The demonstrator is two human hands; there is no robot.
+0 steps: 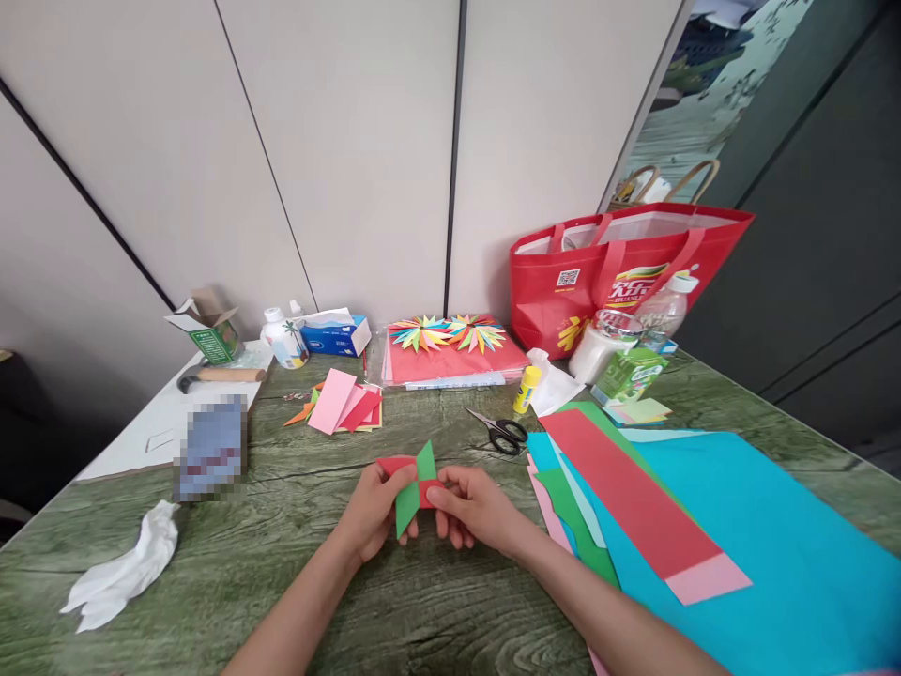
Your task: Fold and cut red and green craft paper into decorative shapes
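Between my hands, above the table's middle, is a folded paper piece [406,512] made of green and red paper. The green part slants up and down with pointed ends, and the red part runs across it. My left hand [373,507] pinches its left side, thumb on the green paper. On the right, my right hand [470,505] grips the red end between thumb and fingers. Some fingertips are hidden behind the paper. Black-handled scissors [505,436] lie just beyond my right hand, with a yellow glue stick [526,389] standing past them.
Coloured paper sheets [760,507] cover the right side. Pink and red paper pieces [334,399] lie at back left. Folded paper stars [477,340] rest on a red pack. Further back are a red bag [542,291] and tissue box [336,336]. Crumpled tissue [130,568] lies left, below a hammer [229,374].
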